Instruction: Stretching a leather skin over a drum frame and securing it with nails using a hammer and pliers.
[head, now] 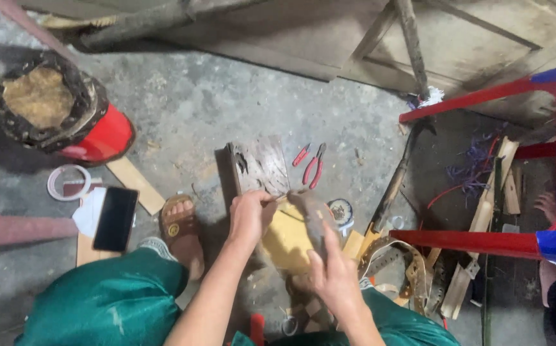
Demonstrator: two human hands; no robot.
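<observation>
My left hand (250, 218) is closed around a thin stick-like tool (280, 198) whose tip points right and touches a dark grey curved piece (311, 218). My right hand (332, 272) grips that dark piece from below. Under both lies a yellowish flat piece (287, 242); whether it is joined to the dark piece I cannot tell. A dark wooden block (260, 165) stands on the floor just beyond my left hand. My green-clad knees frame the bottom of the view.
Red-handled pliers (314, 165) lie right of the block. A black phone (115, 219), a tape ring (68, 182) and a red padded stool (102, 138) sit at the left. My sandalled foot (179, 224) is near the phone. A red and blue frame (483, 242) with wood scraps stands at the right.
</observation>
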